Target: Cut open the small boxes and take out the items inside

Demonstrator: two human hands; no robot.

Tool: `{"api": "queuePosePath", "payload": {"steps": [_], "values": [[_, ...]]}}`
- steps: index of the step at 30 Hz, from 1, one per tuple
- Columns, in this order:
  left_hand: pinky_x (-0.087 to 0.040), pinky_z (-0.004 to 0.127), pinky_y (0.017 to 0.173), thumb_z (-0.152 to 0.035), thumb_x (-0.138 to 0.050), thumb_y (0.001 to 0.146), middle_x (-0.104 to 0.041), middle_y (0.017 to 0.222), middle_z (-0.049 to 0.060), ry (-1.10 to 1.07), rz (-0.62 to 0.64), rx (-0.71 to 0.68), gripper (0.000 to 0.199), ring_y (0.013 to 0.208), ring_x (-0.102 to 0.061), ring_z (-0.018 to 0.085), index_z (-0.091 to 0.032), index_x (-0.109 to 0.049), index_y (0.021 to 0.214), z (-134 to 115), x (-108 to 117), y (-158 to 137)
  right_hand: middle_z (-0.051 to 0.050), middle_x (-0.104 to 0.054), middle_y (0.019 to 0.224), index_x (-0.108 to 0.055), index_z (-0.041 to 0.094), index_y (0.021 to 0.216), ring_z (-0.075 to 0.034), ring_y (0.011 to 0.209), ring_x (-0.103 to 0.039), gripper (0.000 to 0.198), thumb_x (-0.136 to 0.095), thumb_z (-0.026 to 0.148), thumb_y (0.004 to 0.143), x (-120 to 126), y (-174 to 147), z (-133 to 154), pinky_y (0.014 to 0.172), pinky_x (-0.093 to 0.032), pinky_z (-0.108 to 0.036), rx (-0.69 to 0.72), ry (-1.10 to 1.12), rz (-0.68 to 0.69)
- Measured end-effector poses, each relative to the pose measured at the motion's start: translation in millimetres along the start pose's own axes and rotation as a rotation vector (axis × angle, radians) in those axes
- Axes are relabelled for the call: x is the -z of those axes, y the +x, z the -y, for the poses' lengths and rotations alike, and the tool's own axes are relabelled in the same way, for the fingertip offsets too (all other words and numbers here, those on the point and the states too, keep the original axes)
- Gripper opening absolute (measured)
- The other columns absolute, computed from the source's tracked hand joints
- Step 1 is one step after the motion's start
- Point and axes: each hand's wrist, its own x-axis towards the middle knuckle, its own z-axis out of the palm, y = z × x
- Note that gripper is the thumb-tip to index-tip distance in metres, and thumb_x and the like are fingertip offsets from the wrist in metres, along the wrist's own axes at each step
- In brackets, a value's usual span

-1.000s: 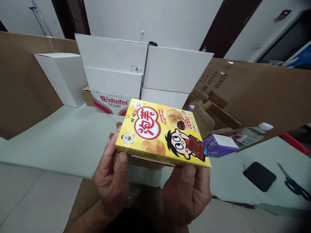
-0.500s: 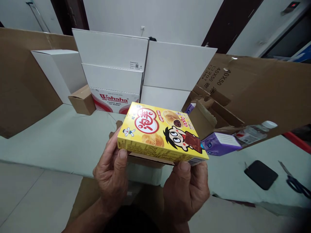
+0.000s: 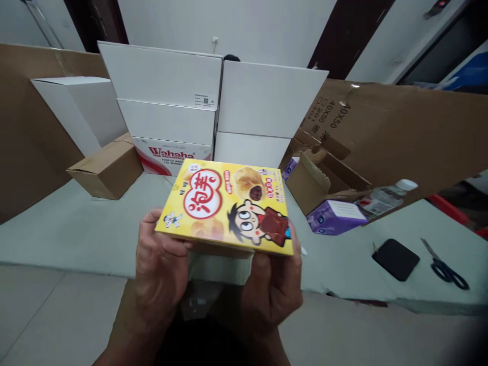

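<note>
Item, held: one flat yellow cardboard snack box [image 3: 224, 211], printed with red lettering, pastries and a cartoon figure, raised in front of the person, printed face up and slightly tilted.

Left hand [image 3: 162, 264]: bare, somewhat blurred, fingers gripping the box at its near left corner. Right hand [image 3: 276, 284]: bare, thumb at the near edge, fingers closed about the near right corner.

Beneath the box: a strip of brown cardboard [image 3: 221, 249], mostly hidden; whether it touches the box cannot be told.

Support: one table with a pale green cloth [image 3: 335, 272].

Left side: one closed brown cardboard carton [image 3: 118, 165], oblong; behind it, one plain white upright box [image 3: 87, 114].

Centre rear: one large white cardboard carton [image 3: 168, 119], red "Wahaha" lettering, panels raised.

Right side: one open brown cardboard carton [image 3: 312, 178], a purple-and-white printed surface [image 3: 335, 218] at its near end; just beside, one clear plastic bottle [image 3: 387, 199], white cap, leaning. Nearer: one flat black pad [image 3: 395, 259]; beside it, dark-handled metal scissors [image 3: 444, 269].
</note>
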Motion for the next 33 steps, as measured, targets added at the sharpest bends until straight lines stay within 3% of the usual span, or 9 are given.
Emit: {"api": "queuePosePath", "payload": {"steps": [4,6,10,13,17,20,27,30,33], "values": [[-0.065,0.037,0.089,-0.037,-0.080,0.079,-0.079,0.109,0.008,0.024,-0.025,0.163,0.028,0.113,-0.072,0.030,-0.021,-0.072,0.101,-13,10,20,-0.012,-0.052,0.157,-0.048,0.031,0.155,-0.036,0.144,-0.051,0.057,-0.054,0.026,0.098,4,-5,0,0.109,-0.051,-0.063,0.175,-0.021,0.048],[-0.062,0.042,0.100,-0.030,-0.074,0.080,-0.077,0.119,0.008,0.030,-0.055,0.182,0.033,0.125,-0.068,0.032,-0.022,-0.072,0.112,-22,17,30,-0.012,-0.057,0.152,-0.059,0.029,0.146,-0.035,0.139,-0.056,0.048,-0.054,0.027,0.098,17,-5,-7,0.106,-0.053,-0.060,0.167,-0.050,0.037],[-0.056,0.043,0.112,-0.030,-0.066,0.086,-0.074,0.134,0.002,0.014,-0.072,0.050,0.049,0.136,-0.061,0.030,-0.032,-0.063,0.135,-39,40,47,-0.010,-0.070,0.131,-0.074,0.025,0.120,-0.029,0.124,-0.065,0.027,-0.059,0.026,0.097,56,-6,-41,0.101,-0.055,-0.051,-0.118,-0.218,-0.092],[-0.050,0.043,0.118,-0.026,-0.063,0.087,-0.070,0.140,-0.004,-0.027,-0.052,-0.029,0.056,0.138,-0.060,0.029,-0.036,-0.056,0.142,-40,58,58,-0.014,-0.071,0.130,-0.074,0.021,0.117,-0.031,0.123,-0.065,0.030,-0.065,0.039,0.094,74,-8,-75,0.097,-0.057,-0.050,-0.290,-0.320,0.016],[-0.054,0.038,0.113,-0.026,-0.059,0.087,-0.070,0.142,0.001,-0.116,-0.144,0.060,0.056,0.135,-0.063,0.027,-0.026,-0.055,0.143,-31,74,71,-0.019,-0.057,0.151,-0.061,0.020,0.139,-0.034,0.137,-0.055,0.060,-0.071,0.050,0.087,70,-13,-105,0.107,-0.051,-0.059,-0.295,-0.318,0.209],[-0.062,0.034,0.100,-0.021,-0.061,0.085,-0.073,0.137,0.005,-0.120,-0.141,0.177,0.054,0.131,-0.066,0.026,-0.024,-0.059,0.139,-27,81,76,-0.017,-0.047,0.159,-0.052,0.025,0.148,-0.034,0.145,-0.048,0.071,-0.076,0.043,0.085,61,-11,-111,0.108,-0.051,-0.058,-0.218,-0.300,0.277],[-0.069,0.041,0.086,-0.017,-0.059,0.083,-0.075,0.132,0.008,-0.111,-0.138,0.279,0.054,0.126,-0.070,0.031,-0.025,-0.063,0.136,-18,92,78,-0.017,-0.042,0.162,-0.052,0.030,0.145,-0.030,0.144,-0.050,0.056,-0.068,0.021,0.092,57,-4,-101,0.097,-0.058,-0.045,-0.044,-0.189,0.306],[-0.068,0.041,0.088,-0.017,-0.059,0.082,-0.075,0.134,0.006,-0.137,-0.153,0.328,0.056,0.126,-0.069,0.031,-0.024,-0.062,0.138,-12,93,79,-0.016,-0.038,0.165,-0.047,0.032,0.148,-0.030,0.149,-0.044,0.062,-0.067,0.016,0.092,60,-6,-96,0.101,-0.056,-0.046,0.028,-0.194,0.303],[-0.069,0.039,0.086,-0.017,-0.058,0.082,-0.075,0.133,0.004,-0.160,-0.181,0.357,0.060,0.125,-0.070,0.029,-0.029,-0.061,0.141,-10,92,80,-0.013,-0.031,0.169,-0.057,0.032,0.143,-0.031,0.154,-0.037,0.053,-0.065,0.017,0.093,64,-6,-94,0.109,-0.051,-0.051,0.079,-0.265,0.369]]}}
